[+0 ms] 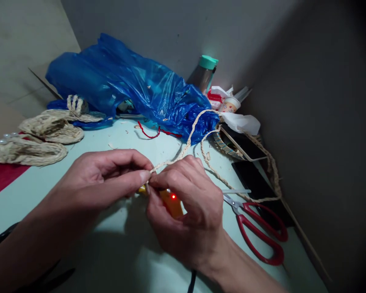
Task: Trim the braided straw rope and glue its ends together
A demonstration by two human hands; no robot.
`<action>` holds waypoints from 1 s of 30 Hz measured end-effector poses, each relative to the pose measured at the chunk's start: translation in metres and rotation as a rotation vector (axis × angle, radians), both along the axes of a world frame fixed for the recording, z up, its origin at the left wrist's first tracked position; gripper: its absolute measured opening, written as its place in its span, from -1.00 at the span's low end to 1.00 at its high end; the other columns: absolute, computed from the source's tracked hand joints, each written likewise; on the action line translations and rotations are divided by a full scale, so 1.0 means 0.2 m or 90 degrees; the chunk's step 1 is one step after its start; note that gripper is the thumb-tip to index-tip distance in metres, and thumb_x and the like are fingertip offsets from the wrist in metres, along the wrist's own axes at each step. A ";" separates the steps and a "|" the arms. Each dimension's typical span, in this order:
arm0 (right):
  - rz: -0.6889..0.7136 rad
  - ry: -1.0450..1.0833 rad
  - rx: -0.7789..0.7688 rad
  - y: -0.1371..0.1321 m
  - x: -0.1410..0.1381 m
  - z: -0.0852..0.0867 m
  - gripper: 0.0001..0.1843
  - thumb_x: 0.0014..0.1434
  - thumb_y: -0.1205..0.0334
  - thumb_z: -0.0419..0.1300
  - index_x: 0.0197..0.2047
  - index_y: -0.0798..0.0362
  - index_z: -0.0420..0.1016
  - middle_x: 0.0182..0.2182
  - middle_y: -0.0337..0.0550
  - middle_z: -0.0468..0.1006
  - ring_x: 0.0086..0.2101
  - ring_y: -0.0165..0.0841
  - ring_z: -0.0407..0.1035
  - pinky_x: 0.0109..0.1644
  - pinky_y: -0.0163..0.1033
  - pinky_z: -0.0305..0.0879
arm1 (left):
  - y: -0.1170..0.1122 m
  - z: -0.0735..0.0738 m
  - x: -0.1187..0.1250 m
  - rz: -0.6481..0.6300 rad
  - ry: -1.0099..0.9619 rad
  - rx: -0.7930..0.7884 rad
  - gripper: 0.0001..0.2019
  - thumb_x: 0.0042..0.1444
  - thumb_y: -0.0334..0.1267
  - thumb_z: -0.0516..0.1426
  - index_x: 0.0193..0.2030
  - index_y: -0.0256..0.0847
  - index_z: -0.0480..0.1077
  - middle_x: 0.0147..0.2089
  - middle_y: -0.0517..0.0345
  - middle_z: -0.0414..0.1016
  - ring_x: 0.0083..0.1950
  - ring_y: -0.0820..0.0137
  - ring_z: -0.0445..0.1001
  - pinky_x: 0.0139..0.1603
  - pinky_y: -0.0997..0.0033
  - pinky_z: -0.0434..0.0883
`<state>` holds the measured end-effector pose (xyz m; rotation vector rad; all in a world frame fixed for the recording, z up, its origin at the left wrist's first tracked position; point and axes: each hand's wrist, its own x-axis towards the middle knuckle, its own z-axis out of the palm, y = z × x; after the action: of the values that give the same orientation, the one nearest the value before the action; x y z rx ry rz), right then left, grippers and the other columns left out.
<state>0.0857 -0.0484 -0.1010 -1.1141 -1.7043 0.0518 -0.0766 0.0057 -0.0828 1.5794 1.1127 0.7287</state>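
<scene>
My left hand and my right hand meet at the middle of the pale table, both pinched closed on the end of a braided straw cord. The cord runs up and right toward the blue bag, then loops back down past the scissors. Under my right palm lies a yellow-orange tool with a lit red lamp and a black cable leaving toward me. Whether my right hand also grips that tool is hidden.
Red-handled scissors lie right of my right hand. A crumpled blue plastic bag fills the back, with a red string before it. Woven straw pieces sit at left. A teal-capped bottle, cups and dark trays crowd the right corner.
</scene>
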 end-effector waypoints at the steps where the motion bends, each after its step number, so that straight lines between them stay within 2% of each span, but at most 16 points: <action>1: -0.010 0.011 0.002 0.00 -0.01 0.00 -0.78 0.10 0.53 0.19 -0.50 0.08 0.39 -0.55 -0.22 0.45 -0.47 -0.39 0.26 -0.28 -0.12 0.15 | 0.00 0.00 0.00 -0.004 0.005 0.002 -0.89 0.07 -0.10 0.26 -0.36 -0.02 0.59 -0.38 0.24 0.61 -0.36 0.35 0.54 -0.50 0.54 0.39; 6: -0.027 0.087 -0.044 -0.01 -0.03 0.01 -0.77 0.01 0.55 0.20 -0.54 0.07 0.33 -0.58 -0.31 0.35 -0.48 -0.44 0.23 -0.29 -0.18 0.16 | 0.01 0.01 0.01 -0.018 0.024 0.006 -0.86 0.10 -0.08 0.24 -0.37 -0.04 0.56 -0.41 0.25 0.58 -0.35 0.36 0.53 -0.46 0.55 0.41; 11: -0.027 0.102 -0.076 0.00 -0.02 0.01 -0.80 0.03 0.51 0.21 -0.51 0.08 0.33 -0.55 -0.34 0.33 -0.49 -0.49 0.24 -0.27 -0.26 0.23 | 0.00 0.03 0.02 -0.008 -0.001 -0.072 -0.85 0.07 -0.08 0.28 -0.34 -0.08 0.55 -0.41 0.26 0.58 -0.39 0.42 0.50 -0.47 0.60 0.41; 13: -0.018 0.097 -0.089 0.00 -0.01 0.01 -0.82 0.04 0.49 0.21 -0.49 0.08 0.34 -0.53 -0.33 0.35 -0.47 -0.48 0.25 -0.25 -0.28 0.25 | 0.00 0.03 0.02 -0.009 -0.022 -0.103 -0.84 0.07 -0.06 0.29 -0.34 -0.08 0.55 -0.41 0.27 0.56 -0.38 0.43 0.50 -0.46 0.63 0.41; 17: 0.006 0.098 -0.113 0.01 0.01 0.02 -0.85 0.07 0.48 0.16 -0.46 0.08 0.34 -0.52 -0.30 0.37 -0.43 -0.45 0.30 -0.23 -0.28 0.27 | 0.01 0.04 0.02 0.049 -0.105 -0.139 -0.80 0.04 0.00 0.33 -0.32 -0.05 0.57 -0.42 0.27 0.54 -0.40 0.44 0.50 -0.49 0.64 0.41; 20: 0.026 0.099 -0.118 0.01 0.01 0.02 -0.86 0.10 0.48 0.14 -0.44 0.08 0.35 -0.50 -0.27 0.39 -0.40 -0.42 0.32 -0.21 -0.26 0.28 | 0.02 0.04 0.00 0.041 -0.146 -0.165 -0.78 -0.01 0.00 0.36 -0.28 -0.03 0.59 -0.41 0.24 0.57 -0.46 0.43 0.49 -0.55 0.62 0.40; 22: 0.026 0.101 -0.111 0.01 0.02 0.03 -0.86 0.12 0.48 0.15 -0.43 0.09 0.38 -0.48 -0.23 0.42 -0.38 -0.40 0.34 -0.22 -0.25 0.28 | 0.02 0.04 0.00 0.044 -0.140 -0.144 -0.79 0.00 -0.03 0.37 -0.26 -0.02 0.60 -0.38 0.24 0.59 -0.43 0.43 0.51 -0.53 0.63 0.42; 26: 0.038 0.126 -0.104 0.00 0.03 0.03 -0.87 0.13 0.48 0.17 -0.40 0.09 0.44 -0.43 -0.20 0.49 -0.33 -0.38 0.39 -0.22 -0.26 0.32 | 0.01 0.03 0.01 0.073 -0.139 -0.051 -0.84 0.00 -0.10 0.38 -0.27 -0.01 0.61 -0.30 0.24 0.62 -0.27 0.43 0.58 -0.36 0.68 0.51; 30: 0.045 0.179 -0.117 0.01 0.04 0.03 -0.92 0.19 0.39 0.22 -0.35 0.07 0.48 -0.39 -0.19 0.57 -0.29 -0.36 0.45 -0.16 -0.22 0.39 | 0.01 0.02 0.02 0.083 -0.131 0.019 -0.84 -0.05 -0.20 0.40 -0.28 0.01 0.61 -0.28 0.26 0.63 -0.28 0.43 0.62 -0.35 0.66 0.55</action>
<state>0.0929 -0.0470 -0.0949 -1.1223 -1.5063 0.3991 -0.0736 0.0075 -0.0786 1.4307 1.0621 0.9762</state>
